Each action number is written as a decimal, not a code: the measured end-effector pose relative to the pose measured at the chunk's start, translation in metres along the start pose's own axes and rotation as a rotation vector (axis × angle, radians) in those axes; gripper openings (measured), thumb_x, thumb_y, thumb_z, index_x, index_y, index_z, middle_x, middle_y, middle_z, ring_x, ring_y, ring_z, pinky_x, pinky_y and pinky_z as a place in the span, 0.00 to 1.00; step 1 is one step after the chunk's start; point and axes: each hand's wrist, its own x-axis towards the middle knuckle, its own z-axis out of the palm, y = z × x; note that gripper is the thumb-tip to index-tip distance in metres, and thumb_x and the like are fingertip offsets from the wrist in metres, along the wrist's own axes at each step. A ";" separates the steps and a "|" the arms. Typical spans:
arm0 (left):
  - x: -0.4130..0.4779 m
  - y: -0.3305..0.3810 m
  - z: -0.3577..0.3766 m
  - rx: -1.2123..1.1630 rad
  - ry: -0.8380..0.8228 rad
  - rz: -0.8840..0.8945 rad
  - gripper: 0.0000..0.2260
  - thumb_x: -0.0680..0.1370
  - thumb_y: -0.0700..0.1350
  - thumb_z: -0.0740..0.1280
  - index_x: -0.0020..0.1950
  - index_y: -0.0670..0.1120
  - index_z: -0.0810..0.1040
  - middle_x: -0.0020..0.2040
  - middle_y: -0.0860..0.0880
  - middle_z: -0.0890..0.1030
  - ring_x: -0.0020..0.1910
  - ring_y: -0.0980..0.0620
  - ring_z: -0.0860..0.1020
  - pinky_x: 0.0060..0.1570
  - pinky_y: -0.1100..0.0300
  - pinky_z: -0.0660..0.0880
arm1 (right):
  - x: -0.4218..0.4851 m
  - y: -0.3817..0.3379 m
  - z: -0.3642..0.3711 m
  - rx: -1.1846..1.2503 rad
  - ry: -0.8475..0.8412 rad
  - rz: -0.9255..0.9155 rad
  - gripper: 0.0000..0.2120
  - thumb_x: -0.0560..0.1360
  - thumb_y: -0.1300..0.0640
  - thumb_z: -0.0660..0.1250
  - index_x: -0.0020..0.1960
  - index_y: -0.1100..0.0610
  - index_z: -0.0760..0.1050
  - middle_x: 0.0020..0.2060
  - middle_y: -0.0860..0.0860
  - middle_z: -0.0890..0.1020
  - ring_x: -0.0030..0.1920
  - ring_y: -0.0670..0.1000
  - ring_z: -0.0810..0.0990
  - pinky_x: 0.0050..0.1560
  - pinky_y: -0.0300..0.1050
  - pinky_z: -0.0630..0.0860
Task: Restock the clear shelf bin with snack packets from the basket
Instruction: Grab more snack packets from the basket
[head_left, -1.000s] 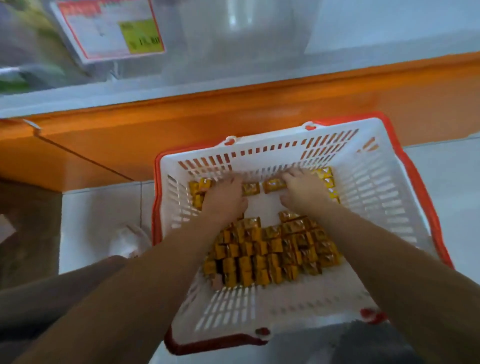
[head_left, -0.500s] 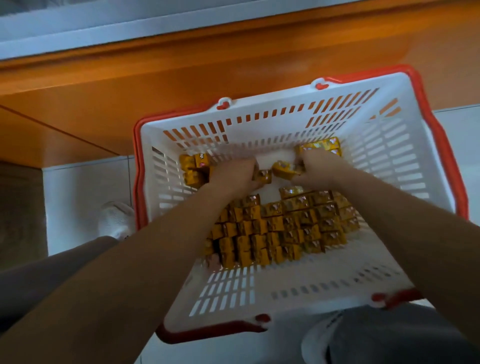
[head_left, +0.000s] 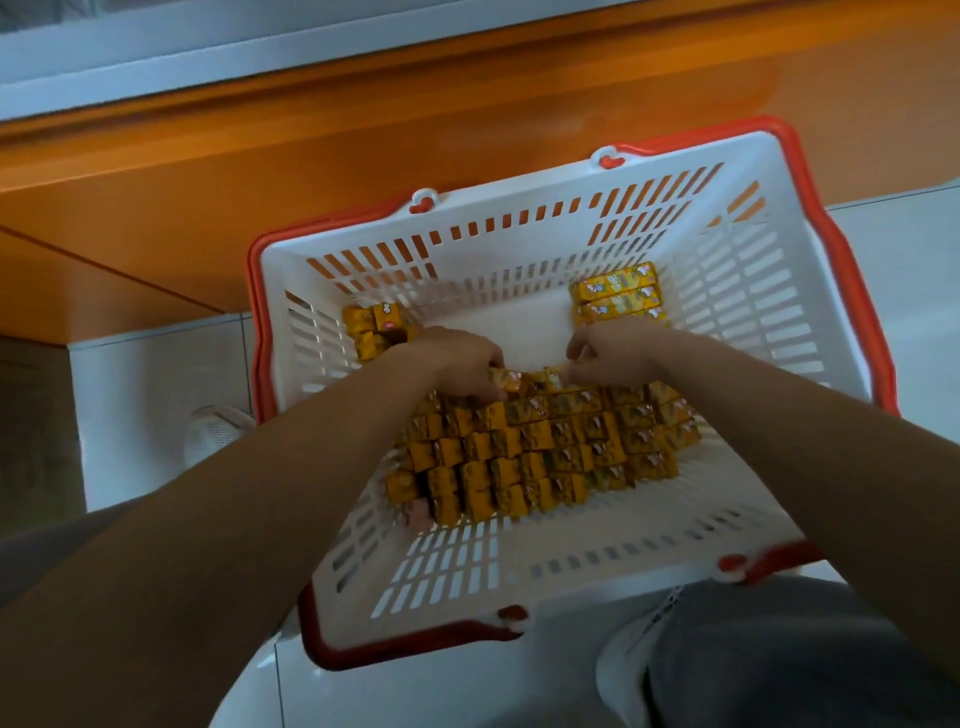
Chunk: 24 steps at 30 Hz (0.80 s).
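White basket: two hands gripping packets, three clusters.

White tiled floor with a basket
The red-rimmed basket stands under the left hand; a white shoe rests on the tiles left of that hand.

Basket holds packet block ctr, w/ far-L stack, far-R stack.

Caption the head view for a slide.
Left hand and right hand grip yellow snack packets in a white slotted red-rimmed plastic basket.
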 end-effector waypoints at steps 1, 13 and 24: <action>0.000 0.000 -0.001 -0.028 -0.030 0.003 0.29 0.79 0.67 0.63 0.75 0.54 0.69 0.66 0.50 0.78 0.53 0.49 0.74 0.46 0.55 0.71 | 0.001 0.001 0.001 0.065 -0.003 0.006 0.29 0.75 0.34 0.65 0.69 0.52 0.73 0.64 0.52 0.78 0.60 0.54 0.77 0.54 0.45 0.71; -0.004 0.005 -0.007 -0.266 -0.261 -0.016 0.29 0.83 0.63 0.59 0.77 0.44 0.68 0.75 0.45 0.70 0.71 0.42 0.71 0.71 0.44 0.68 | 0.005 0.014 0.014 0.372 0.058 0.027 0.29 0.72 0.38 0.72 0.66 0.54 0.76 0.65 0.51 0.77 0.58 0.52 0.75 0.56 0.45 0.72; -0.010 0.009 -0.002 -0.277 0.017 0.077 0.32 0.74 0.65 0.72 0.72 0.51 0.73 0.67 0.50 0.76 0.63 0.47 0.74 0.66 0.45 0.71 | 0.001 0.020 0.012 0.638 0.155 0.044 0.20 0.70 0.43 0.76 0.57 0.50 0.79 0.52 0.48 0.79 0.49 0.47 0.78 0.44 0.43 0.73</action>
